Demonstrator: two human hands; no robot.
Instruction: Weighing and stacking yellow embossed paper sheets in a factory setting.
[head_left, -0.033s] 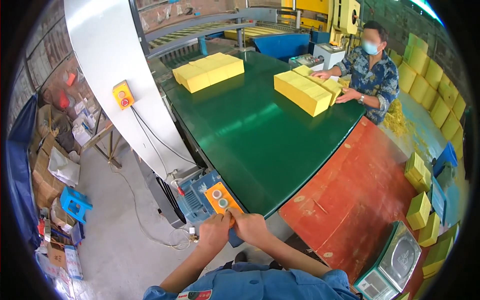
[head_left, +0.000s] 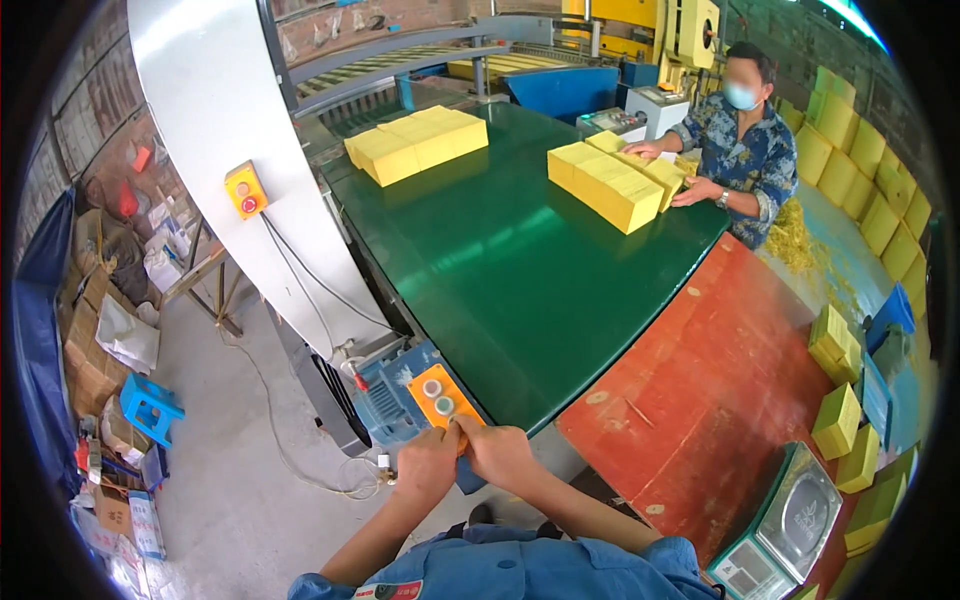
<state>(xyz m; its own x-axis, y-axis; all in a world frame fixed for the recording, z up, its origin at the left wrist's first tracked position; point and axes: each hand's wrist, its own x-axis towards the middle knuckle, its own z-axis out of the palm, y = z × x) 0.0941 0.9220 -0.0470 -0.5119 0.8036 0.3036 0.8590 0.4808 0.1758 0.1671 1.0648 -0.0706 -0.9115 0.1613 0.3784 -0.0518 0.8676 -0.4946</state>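
Left hand (head_left: 425, 468) and right hand (head_left: 497, 453), both closed, grip the near end of an orange button box (head_left: 441, 397). Beyond them, a green belt (head_left: 520, 270) carries yellow stacks (head_left: 415, 143).
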